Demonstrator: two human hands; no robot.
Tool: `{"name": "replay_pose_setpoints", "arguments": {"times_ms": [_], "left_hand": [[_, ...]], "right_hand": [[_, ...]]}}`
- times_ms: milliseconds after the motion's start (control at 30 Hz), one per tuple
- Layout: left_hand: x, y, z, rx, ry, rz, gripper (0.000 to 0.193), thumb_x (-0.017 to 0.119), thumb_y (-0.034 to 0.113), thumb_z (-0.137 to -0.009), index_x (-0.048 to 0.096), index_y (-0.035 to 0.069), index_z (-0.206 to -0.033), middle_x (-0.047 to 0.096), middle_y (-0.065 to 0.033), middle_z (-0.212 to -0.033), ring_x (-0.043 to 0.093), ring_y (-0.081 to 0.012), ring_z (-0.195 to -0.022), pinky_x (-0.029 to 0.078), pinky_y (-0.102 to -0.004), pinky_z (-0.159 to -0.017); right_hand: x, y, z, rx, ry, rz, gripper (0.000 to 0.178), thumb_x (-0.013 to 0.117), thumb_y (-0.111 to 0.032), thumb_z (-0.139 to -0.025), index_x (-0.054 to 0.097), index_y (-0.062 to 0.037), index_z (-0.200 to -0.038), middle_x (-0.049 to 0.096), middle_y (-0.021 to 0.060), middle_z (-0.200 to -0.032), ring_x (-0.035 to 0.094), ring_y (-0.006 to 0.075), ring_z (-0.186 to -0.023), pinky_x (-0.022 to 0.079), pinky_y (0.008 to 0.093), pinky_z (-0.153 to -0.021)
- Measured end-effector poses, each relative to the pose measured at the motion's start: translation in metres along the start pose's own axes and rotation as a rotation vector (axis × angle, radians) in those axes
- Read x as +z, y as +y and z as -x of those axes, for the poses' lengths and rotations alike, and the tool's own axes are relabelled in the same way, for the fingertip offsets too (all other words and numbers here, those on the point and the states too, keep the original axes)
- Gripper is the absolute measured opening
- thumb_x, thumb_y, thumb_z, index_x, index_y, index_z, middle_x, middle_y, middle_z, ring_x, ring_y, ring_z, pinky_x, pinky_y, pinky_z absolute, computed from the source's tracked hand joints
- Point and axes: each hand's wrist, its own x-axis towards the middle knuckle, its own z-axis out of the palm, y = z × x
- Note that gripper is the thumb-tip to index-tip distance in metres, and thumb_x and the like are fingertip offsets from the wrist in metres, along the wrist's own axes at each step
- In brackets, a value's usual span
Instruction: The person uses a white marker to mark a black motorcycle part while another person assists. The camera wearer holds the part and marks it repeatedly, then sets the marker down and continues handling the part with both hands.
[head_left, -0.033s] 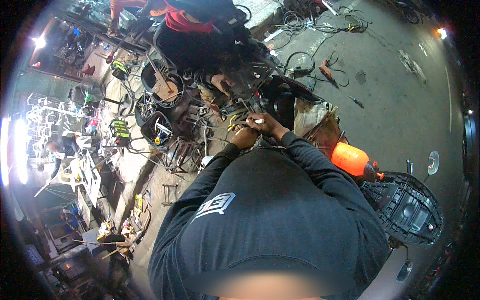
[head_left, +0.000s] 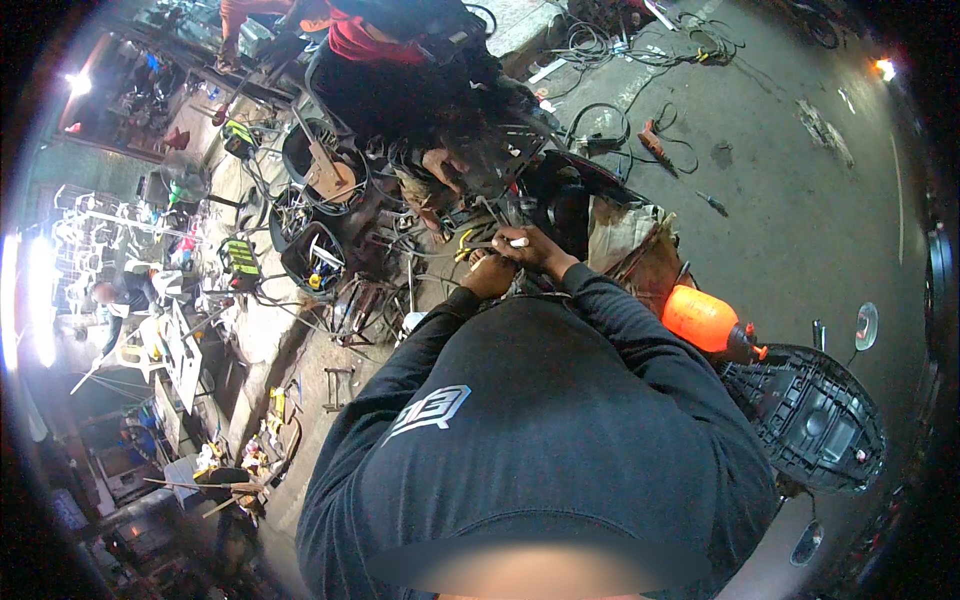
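Note:
Both my hands are close together in front of my chest, over a dark tangle of metal parts and cables. My right hand [head_left: 543,252] is closed, with a short white stick-like piece [head_left: 518,242] showing between its fingers; its kind is not clear. Just below and to the left, my left hand [head_left: 488,276] has its fingers curled closed, and whatever is in them is hidden. A yellow bent piece [head_left: 463,243], possibly a tool handle or cable, lies beyond my left hand. Across from me, a co-worker's hand [head_left: 443,168] is down among the dark parts.
Black tubs [head_left: 312,258] of tools stand to the left, near a yellow-green and black box [head_left: 238,258] with cables. At right are an orange spray bottle [head_left: 700,318], a black plastic shell [head_left: 815,415] and a mirror [head_left: 866,325]. An orange-handled tool [head_left: 655,148] lies on the floor.

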Motion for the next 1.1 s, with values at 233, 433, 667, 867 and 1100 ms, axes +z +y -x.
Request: {"name": "replay_pose_setpoints", "arguments": {"times_ms": [233, 433, 667, 867, 1100], "left_hand": [[-0.017, 0.011, -0.005, -0.085, -0.138, -0.021, 0.021, 0.052, 0.012, -0.086, 0.063, -0.005, -0.093, 0.067, -0.0223, -0.080, 0.068, -0.0364, -0.072, 0.054, -0.0468, -0.063], [-0.024, 0.014, -0.001, -0.160, -0.011, 0.158, 0.020, 0.053, 0.009, -0.086, 0.059, -0.008, -0.092, 0.064, -0.0252, -0.075, 0.066, -0.0404, -0.067, 0.053, -0.0503, -0.059], [-0.023, 0.011, -0.001, -0.378, 0.006, 0.519, 0.024, 0.050, 0.013, -0.092, 0.059, -0.009, -0.089, 0.062, -0.0272, -0.072, 0.065, -0.0439, -0.068, 0.052, -0.0532, -0.062], [-0.046, 0.013, -0.004, -0.723, -0.193, 0.770, 0.055, 0.035, 0.035, -0.106, 0.062, -0.008, -0.085, 0.065, -0.0298, -0.080, 0.064, -0.0473, -0.078, 0.049, -0.0549, -0.076], [-0.051, -0.003, 0.003, -0.773, -0.282, 0.808, 0.050, 0.039, 0.034, -0.105, 0.063, -0.008, -0.091, 0.065, -0.0248, -0.075, 0.066, -0.0415, -0.071, 0.050, -0.0518, -0.070]], "right_hand": [[-0.004, -0.010, -0.006, -0.040, -0.028, 0.022, 0.035, 0.059, -0.037, -0.097, 0.064, -0.0049, -0.108, 0.068, 0.0211, -0.092, 0.068, 0.0392, -0.092, 0.050, 0.0418, -0.075], [-0.007, -0.024, -0.008, 0.213, -0.002, -0.224, 0.040, 0.059, -0.041, -0.096, 0.063, -0.0050, -0.112, 0.069, 0.0199, -0.097, 0.069, 0.0363, -0.094, 0.051, 0.0414, -0.079], [-0.005, -0.022, -0.011, 0.123, 0.100, -0.161, 0.035, 0.060, -0.037, -0.096, 0.063, -0.0050, -0.110, 0.069, 0.0177, -0.096, 0.070, 0.0303, -0.090, 0.052, 0.0379, -0.077], [-0.018, -0.004, -0.032, 0.119, 0.479, -0.266, 0.020, 0.060, -0.023, -0.097, 0.065, -0.0042, -0.103, 0.068, 0.0075, -0.084, 0.065, 0.0160, -0.073, 0.051, 0.0323, -0.065], [-0.048, 0.020, -0.083, 0.320, 0.561, -0.492, 0.022, 0.058, -0.023, -0.095, 0.066, -0.0028, -0.093, 0.062, 0.0018, -0.074, 0.056, 0.0087, -0.069, 0.046, 0.0261, -0.067]]}}
